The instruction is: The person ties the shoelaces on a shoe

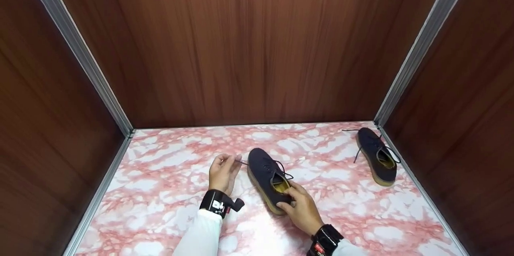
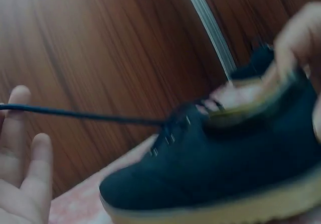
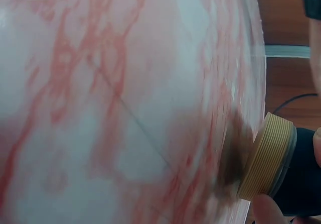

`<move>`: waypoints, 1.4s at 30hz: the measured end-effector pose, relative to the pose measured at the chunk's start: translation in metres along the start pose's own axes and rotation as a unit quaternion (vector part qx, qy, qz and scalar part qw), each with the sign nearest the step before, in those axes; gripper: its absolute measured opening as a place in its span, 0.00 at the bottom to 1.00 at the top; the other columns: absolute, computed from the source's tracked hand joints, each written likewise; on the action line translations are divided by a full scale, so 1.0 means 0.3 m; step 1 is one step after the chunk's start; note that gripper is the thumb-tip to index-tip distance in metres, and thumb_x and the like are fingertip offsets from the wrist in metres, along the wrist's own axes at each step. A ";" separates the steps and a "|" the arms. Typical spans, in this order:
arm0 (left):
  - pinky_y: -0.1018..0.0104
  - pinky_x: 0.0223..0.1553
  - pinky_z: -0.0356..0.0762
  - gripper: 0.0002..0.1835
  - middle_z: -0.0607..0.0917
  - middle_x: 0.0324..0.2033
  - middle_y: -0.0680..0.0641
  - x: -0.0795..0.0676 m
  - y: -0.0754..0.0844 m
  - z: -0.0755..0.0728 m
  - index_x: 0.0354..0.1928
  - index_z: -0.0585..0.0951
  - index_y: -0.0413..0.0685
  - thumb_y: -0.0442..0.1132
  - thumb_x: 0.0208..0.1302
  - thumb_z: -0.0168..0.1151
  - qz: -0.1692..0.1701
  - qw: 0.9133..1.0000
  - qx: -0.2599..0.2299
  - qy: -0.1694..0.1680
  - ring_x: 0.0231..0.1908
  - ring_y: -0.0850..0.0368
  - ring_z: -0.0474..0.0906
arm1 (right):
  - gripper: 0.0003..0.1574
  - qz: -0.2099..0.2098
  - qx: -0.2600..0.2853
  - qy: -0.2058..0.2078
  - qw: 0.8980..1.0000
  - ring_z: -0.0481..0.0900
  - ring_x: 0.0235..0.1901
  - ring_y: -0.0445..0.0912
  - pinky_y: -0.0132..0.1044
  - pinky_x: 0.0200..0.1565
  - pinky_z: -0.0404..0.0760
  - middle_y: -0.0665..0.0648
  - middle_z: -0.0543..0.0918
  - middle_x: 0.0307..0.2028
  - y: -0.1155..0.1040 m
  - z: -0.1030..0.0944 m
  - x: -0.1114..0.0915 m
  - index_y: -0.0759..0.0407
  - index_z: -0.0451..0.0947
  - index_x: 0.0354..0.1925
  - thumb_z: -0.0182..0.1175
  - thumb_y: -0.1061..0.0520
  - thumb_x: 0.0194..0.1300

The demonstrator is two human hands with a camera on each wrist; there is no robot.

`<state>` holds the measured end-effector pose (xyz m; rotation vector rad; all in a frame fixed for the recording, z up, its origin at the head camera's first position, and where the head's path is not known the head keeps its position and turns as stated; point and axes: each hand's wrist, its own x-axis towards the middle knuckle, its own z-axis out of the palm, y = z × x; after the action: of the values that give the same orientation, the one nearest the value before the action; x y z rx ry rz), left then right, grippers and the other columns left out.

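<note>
A dark navy lace-up shoe [image 1: 263,175] with a tan sole [image 3: 268,156] is in the middle of the head view, toe pointing away. My right hand [image 1: 304,209] grips it by the heel, thumb outside and fingers at the yellow-lined opening. To the left, my left hand [image 1: 220,175] pinches one end of the shoe's lace [image 2: 85,114]. That lace stretches taut from the eyelets to the fingers in the left wrist view. Another lace end [image 1: 287,175] loops loosely over the shoe's right side.
A matching navy shoe [image 1: 375,157] lies at the right near the side wall, its laces loose and spread. Brown wood-grain panels [image 1: 257,47] with metal corner strips [image 1: 421,47] enclose the pink-and-white marbled surface [image 1: 160,167] on three sides.
</note>
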<state>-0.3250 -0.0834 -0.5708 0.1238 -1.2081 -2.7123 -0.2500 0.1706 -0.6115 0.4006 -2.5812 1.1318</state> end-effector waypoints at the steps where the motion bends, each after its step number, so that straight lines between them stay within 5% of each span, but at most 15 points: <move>1: 0.62 0.53 0.86 0.08 0.87 0.36 0.48 0.003 0.009 0.005 0.41 0.74 0.47 0.26 0.75 0.56 -0.001 1.000 0.002 -0.008 0.40 0.58 0.89 | 0.15 -0.002 -0.010 0.001 1.000 0.84 0.59 0.58 0.42 0.50 0.88 0.65 0.78 0.68 -0.003 0.002 -0.002 0.49 0.84 0.41 0.79 0.52 0.57; 8: 0.59 0.50 0.89 0.05 0.82 0.33 0.48 0.032 0.037 -0.004 0.42 0.74 0.36 0.23 0.70 0.60 0.034 0.992 0.123 0.018 0.34 0.57 0.88 | 0.20 -0.036 -0.079 0.005 0.996 0.88 0.48 0.50 0.45 0.46 0.87 0.57 0.78 0.67 -0.026 0.030 -0.021 0.43 0.83 0.38 0.82 0.45 0.50; 17: 0.66 0.38 0.88 0.13 0.82 0.34 0.45 0.019 0.018 -0.070 0.52 0.71 0.31 0.28 0.71 0.62 0.029 0.957 0.288 0.003 0.31 0.58 0.88 | 0.22 -0.096 -0.069 -0.034 0.992 0.83 0.32 0.41 0.35 0.36 0.82 0.61 0.75 0.64 -0.063 0.076 -0.038 0.46 0.82 0.39 0.81 0.45 0.50; 20: 0.66 0.36 0.87 0.12 0.82 0.32 0.45 0.001 -0.001 -0.086 0.49 0.73 0.32 0.29 0.70 0.63 0.024 0.934 0.355 -0.035 0.32 0.57 0.86 | 0.20 -0.098 -0.044 -0.067 0.992 0.81 0.29 0.37 0.31 0.35 0.80 0.61 0.72 0.65 -0.061 0.076 -0.041 0.45 0.83 0.43 0.80 0.48 0.54; 27: 0.61 0.47 0.83 0.23 0.87 0.45 0.41 -0.048 -0.035 -0.108 0.50 0.80 0.39 0.49 0.65 0.73 -0.012 0.825 0.540 -0.164 0.46 0.51 0.84 | 0.20 -0.082 0.090 -0.163 0.979 0.88 0.40 0.45 0.31 0.42 0.88 0.64 0.68 0.67 -0.025 0.035 -0.017 0.49 0.81 0.57 0.71 0.53 0.68; 29: 0.57 0.50 0.84 0.28 0.87 0.50 0.40 -0.060 -0.037 -0.107 0.54 0.79 0.40 0.54 0.63 0.73 -0.024 0.806 0.562 -0.184 0.52 0.47 0.85 | 0.23 -0.057 0.125 -0.181 0.974 0.89 0.42 0.46 0.31 0.44 0.88 0.64 0.69 0.67 -0.013 0.023 -0.003 0.52 0.77 0.62 0.67 0.51 0.72; 34: 0.56 0.49 0.84 0.33 0.85 0.53 0.39 -0.072 -0.042 -0.093 0.57 0.79 0.42 0.57 0.59 0.76 -0.029 0.785 0.588 -0.192 0.51 0.45 0.84 | 0.31 0.057 0.205 -0.180 0.960 0.89 0.40 0.56 0.44 0.40 0.90 0.70 0.79 0.58 0.034 0.012 0.033 0.59 0.64 0.72 0.60 0.55 0.77; 38: 0.62 0.35 0.85 0.32 0.84 0.50 0.40 -0.081 -0.045 -0.080 0.54 0.78 0.41 0.55 0.57 0.78 -0.040 0.782 0.593 -0.189 0.37 0.52 0.85 | 0.35 0.160 0.266 -0.176 0.934 0.90 0.38 0.59 0.49 0.38 0.91 0.72 0.84 0.49 0.073 0.012 0.063 0.63 0.56 0.77 0.54 0.57 0.80; 42: 0.67 0.28 0.81 0.29 0.83 0.40 0.45 -0.091 -0.041 -0.068 0.46 0.78 0.41 0.55 0.56 0.79 -0.051 0.770 0.605 -0.197 0.29 0.59 0.79 | 0.34 0.218 0.308 -0.187 0.907 0.91 0.39 0.55 0.47 0.39 0.91 0.72 0.84 0.52 0.093 0.013 0.088 0.67 0.57 0.76 0.51 0.56 0.80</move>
<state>-0.2967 -0.0851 -0.5934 -0.2510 -2.9163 -1.5538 -0.2852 0.1824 -0.6227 0.1738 -2.6376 2.2460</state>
